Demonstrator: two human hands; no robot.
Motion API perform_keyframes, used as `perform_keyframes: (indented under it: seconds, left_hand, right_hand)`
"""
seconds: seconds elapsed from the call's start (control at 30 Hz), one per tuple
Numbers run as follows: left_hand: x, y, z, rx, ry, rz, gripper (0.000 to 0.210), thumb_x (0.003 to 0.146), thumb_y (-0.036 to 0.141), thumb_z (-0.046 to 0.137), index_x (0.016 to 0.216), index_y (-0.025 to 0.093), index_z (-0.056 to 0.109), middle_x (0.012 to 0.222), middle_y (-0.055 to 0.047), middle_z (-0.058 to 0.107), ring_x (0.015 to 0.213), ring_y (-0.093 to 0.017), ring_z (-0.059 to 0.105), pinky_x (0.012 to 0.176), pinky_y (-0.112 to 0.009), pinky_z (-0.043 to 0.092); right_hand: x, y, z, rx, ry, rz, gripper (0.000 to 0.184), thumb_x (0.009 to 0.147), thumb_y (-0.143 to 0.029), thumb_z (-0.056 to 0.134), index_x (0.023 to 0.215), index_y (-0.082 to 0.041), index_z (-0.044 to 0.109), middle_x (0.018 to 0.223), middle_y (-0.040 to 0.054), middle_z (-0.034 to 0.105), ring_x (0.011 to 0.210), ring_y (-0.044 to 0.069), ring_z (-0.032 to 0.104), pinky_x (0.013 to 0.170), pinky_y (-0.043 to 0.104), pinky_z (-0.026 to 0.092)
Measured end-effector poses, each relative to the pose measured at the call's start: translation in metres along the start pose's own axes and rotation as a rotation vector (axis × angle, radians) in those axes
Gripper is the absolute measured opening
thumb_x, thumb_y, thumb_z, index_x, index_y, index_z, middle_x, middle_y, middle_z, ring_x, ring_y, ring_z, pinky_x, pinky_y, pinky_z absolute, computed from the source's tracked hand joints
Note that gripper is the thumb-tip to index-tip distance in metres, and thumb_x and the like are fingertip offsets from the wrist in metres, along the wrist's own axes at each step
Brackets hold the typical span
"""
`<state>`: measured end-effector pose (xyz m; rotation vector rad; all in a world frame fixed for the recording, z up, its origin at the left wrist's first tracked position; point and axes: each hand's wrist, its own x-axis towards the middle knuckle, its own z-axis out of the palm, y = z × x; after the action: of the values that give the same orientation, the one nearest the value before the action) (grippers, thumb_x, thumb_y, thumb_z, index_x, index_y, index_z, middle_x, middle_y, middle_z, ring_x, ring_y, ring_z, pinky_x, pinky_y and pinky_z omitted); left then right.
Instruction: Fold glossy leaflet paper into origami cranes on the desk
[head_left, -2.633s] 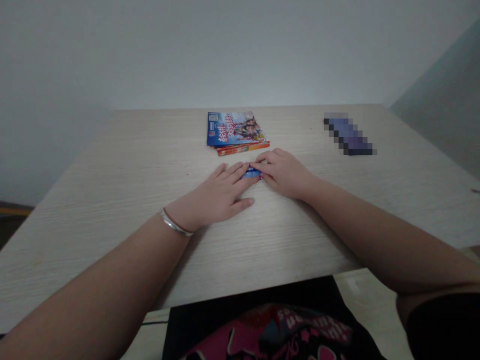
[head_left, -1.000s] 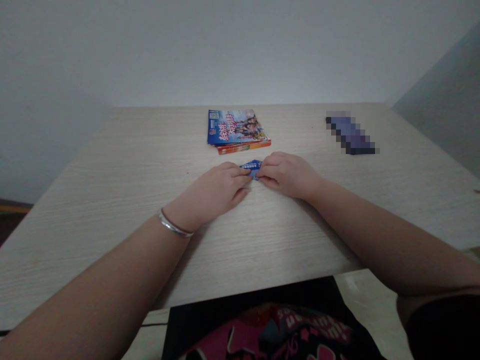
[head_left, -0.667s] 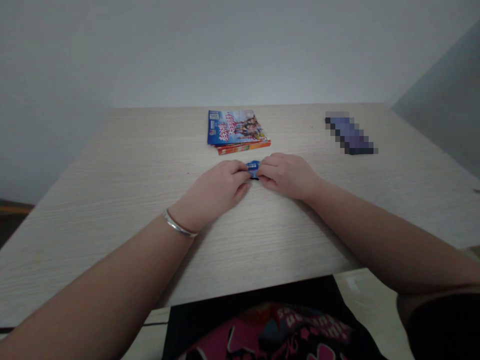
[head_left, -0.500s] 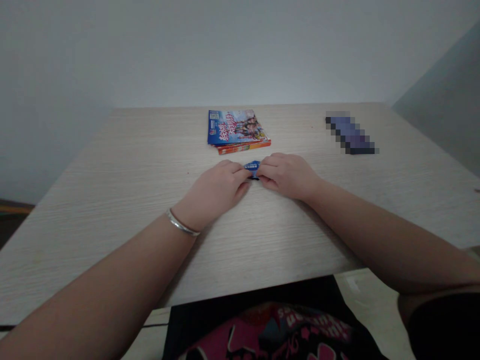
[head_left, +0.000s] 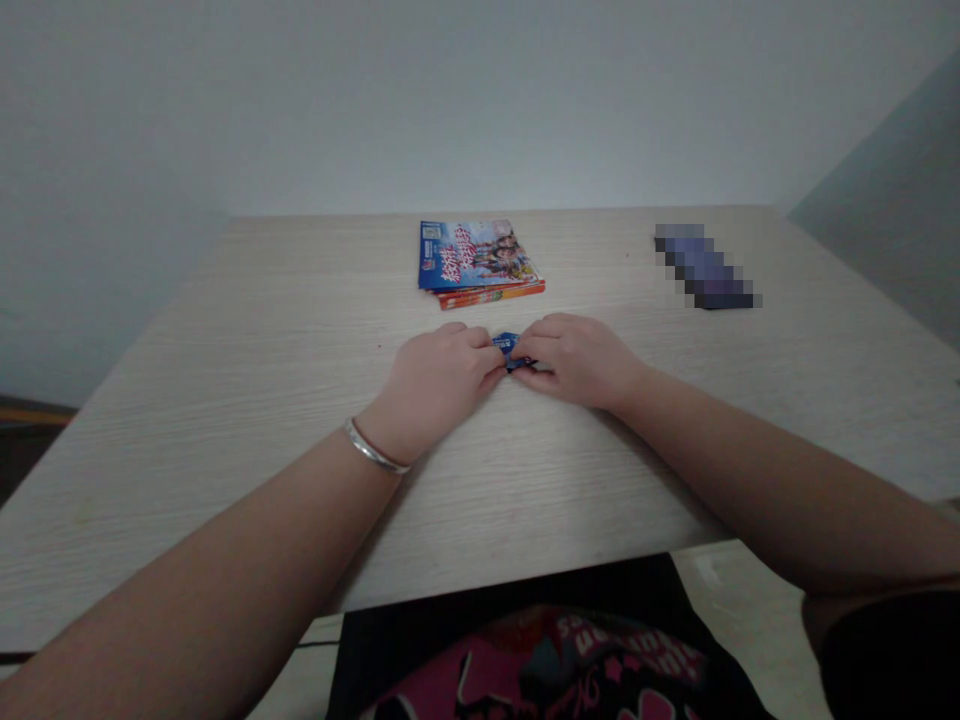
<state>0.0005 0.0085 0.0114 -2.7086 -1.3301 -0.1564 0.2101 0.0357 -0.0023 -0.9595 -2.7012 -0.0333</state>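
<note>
Near the middle of the table I hold a small folded piece of blue printed paper (head_left: 505, 343) between both hands. My left hand (head_left: 446, 370), with a silver bangle at the wrist, pinches its left side with the thumb and fingers. On the other side, the curled fingers of my right hand (head_left: 581, 358) grip the paper and press on it close to the tabletop. My fingers cover much of the paper, so its full shape is hidden.
Just beyond my hands lies a short stack of colourful printed leaflets or booklets (head_left: 480, 255), the top one mostly blue. A pixelated dark flat object (head_left: 703, 268) rests at the back right of the pale wooden table (head_left: 262, 300). A wall (head_left: 480, 110) stands behind the table.
Both hands have shifted slightly towards me with the blue paper. The paper's visible shape has changed, and my right fingers now reach further over it.
</note>
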Motion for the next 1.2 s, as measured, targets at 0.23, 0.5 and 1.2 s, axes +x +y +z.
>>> perform_keyframes:
  seconds: [0.23, 0.5, 1.2]
  left_hand:
    - [0.001, -0.003, -0.001, 0.020, -0.025, 0.049, 0.027, 0.101, 0.030, 0.055, 0.095, 0.021, 0.079, 0.093, -0.006, 0.076, 0.086, -0.027, 0.069, 0.068, -0.039, 0.049]
    - [0.002, -0.005, 0.010, -0.080, 0.006, 0.030, 0.026, 0.100, 0.026, 0.052, 0.096, 0.015, 0.076, 0.093, -0.010, 0.073, 0.090, -0.027, 0.066, 0.080, -0.039, 0.052]
    - [0.006, -0.008, 0.023, -0.426, 0.043, -0.199, 0.024, 0.093, 0.024, 0.055, 0.074, 0.015, 0.067, 0.071, -0.004, 0.061, 0.065, -0.016, 0.050, 0.062, -0.031, 0.033]
  right_hand:
    - [0.000, 0.004, 0.004, 0.017, -0.008, -0.049, 0.025, 0.098, -0.028, 0.058, 0.097, -0.016, 0.080, 0.099, 0.0105, 0.079, 0.093, 0.023, 0.068, 0.086, 0.036, 0.050]
    - [0.004, -0.005, 0.005, 0.053, -0.027, 0.090, 0.022, 0.096, -0.027, 0.060, 0.093, -0.016, 0.080, 0.098, 0.0113, 0.076, 0.095, 0.024, 0.066, 0.084, 0.035, 0.049]
    - [0.008, 0.000, 0.020, 0.539, -0.014, 0.520, 0.007, 0.084, -0.025, 0.075, 0.079, -0.019, 0.075, 0.069, -0.0013, 0.069, 0.065, 0.012, 0.058, 0.061, 0.027, 0.038]
